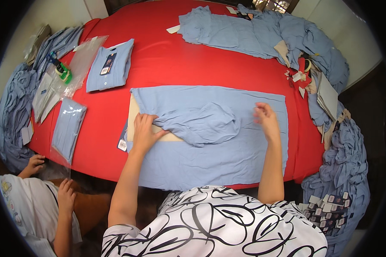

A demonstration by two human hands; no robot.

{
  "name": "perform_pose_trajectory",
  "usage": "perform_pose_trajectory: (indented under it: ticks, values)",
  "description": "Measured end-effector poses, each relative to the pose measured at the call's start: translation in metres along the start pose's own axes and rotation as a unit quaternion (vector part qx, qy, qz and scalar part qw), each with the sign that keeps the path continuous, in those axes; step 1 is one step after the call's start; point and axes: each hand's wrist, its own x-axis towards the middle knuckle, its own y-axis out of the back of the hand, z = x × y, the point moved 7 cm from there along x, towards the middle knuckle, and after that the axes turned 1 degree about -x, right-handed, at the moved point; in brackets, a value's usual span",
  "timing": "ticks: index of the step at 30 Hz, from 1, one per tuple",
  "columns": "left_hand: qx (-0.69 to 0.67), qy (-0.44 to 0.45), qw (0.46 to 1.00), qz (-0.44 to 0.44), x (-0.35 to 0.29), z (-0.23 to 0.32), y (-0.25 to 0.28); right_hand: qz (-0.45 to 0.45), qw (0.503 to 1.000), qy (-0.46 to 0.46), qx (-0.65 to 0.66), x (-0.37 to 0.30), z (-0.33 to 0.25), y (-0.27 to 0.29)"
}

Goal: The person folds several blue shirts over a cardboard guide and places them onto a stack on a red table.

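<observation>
The left forearm reaches straight up over the near edge of the red table [171,68], and the left hand [146,133] rests knuckles-up, thumb spread, on the cream card [135,115] and bunched cloth; whether it pinches the cloth I cannot tell. Well apart, the right arm bends at the elbow, its forearm upright, and the right hand [266,119], slightly blurred, curls its fingers loosely around nothing visible. The blue shirt [210,165] lies spread on the table between the forearms.
</observation>
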Motion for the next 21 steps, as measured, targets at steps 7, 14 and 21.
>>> perform_pose_trajectory:
  ticks: [7, 14, 21]
  values:
    - [0.010, -0.006, 1.000, 0.006, -0.001, -0.004, 0.000, -0.140, 0.932, 0.091, -0.323, -0.036, -0.013, -0.084]
    - [-0.005, 0.022, 1.000, -0.004, 0.000, -0.005, -0.004, 0.052, 0.946, 0.190, -0.257, -0.013, -0.048, -0.056]
    - [-0.172, 0.099, 0.972, -0.128, 0.003, -0.034, 0.011, -0.392, 0.801, 0.411, -0.192, -0.213, -0.062, -0.191]
